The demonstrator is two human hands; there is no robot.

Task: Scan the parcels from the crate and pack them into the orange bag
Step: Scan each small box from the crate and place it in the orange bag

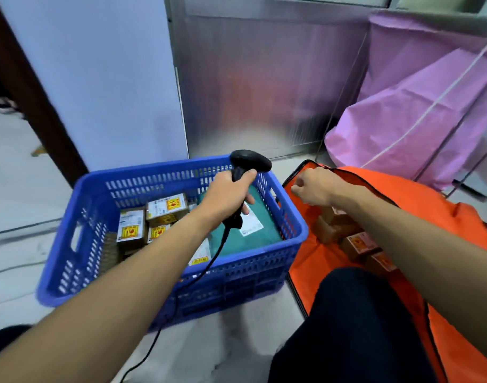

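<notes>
Orange fabric on one side, blue plastic on the other, and I'm partway through. The blue crate point(250, 280) sits at my 11 o'clock on the floor point(236, 341), a rigid tub with slotted walls. The orange bag point(419, 200) lies at 2 o'clock, soft and crumpled, its dark zip edge hanging open.

Inside the bag, several small brown cardboard parcels point(358, 243) are already lying in a rough row, so that part looks done.

Plenty is left in the crate. On its 9 o'clock side there's a cluster of square cardboard boxes point(167, 207) with white labels and yellow-and-red stickers. On the 3 o'clock side a flat teal mailer point(261, 233) lies limp and smooth, with a white label point(252, 222) facing up. By my reckoning, more waits in the crate than sits in the bag.

My left hand point(225, 200) is wrapped round the handle of the black scanner point(250, 160), a glossy moulded pistol shape with its head tipped over the crate's 1 o'clock corner. Its thin cable point(198, 277) trails down over the rim towards me.

My right hand point(317, 186) hovers over the mouth of the bag with the fingers curled under. I can't tell whether they pinch anything.

At 12 o'clock there's a brushed metal panel point(264, 78), and at 2 o'clock, behind the bag, a thin pink sheet point(402, 120) lies in creased folds.
</notes>
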